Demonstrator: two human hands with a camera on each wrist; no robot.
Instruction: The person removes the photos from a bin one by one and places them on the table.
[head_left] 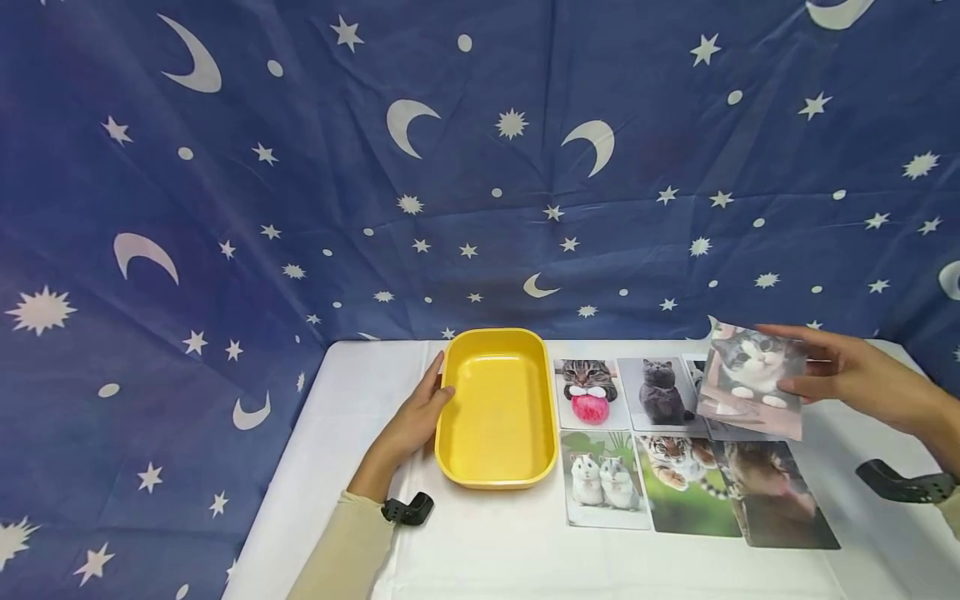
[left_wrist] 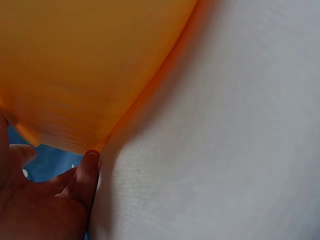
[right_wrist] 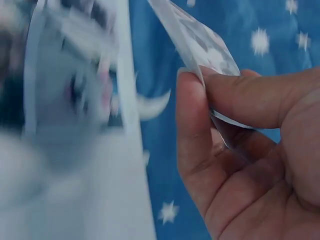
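Note:
My right hand (head_left: pixel 862 379) pinches a photo card (head_left: pixel 750 367) of a grey-and-white kitten between thumb and fingers. It holds the card tilted above the right end of the laid-out cards; the right wrist view shows this card (right_wrist: pixel 202 42) nearly edge-on. At the left side of a yellow plastic tray (head_left: pixel 497 408), my left hand (head_left: pixel 412 417) grips the rim, thumb over the edge and fingers along the outer wall. No object shows inside the tray. Below the held card, part of the upper row is hidden.
Right of the tray lie two rows of animal photo cards, among them a cat with a pink ball (head_left: pixel 590 408), a grey cat (head_left: pixel 660 396), hamsters (head_left: pixel 603 482) and a tiger (head_left: pixel 682 492). A dark card (head_left: pixel 787 508) overlaps the tiger's. Behind the white table (head_left: pixel 480 550) hangs a blue starry cloth (head_left: pixel 480 167).

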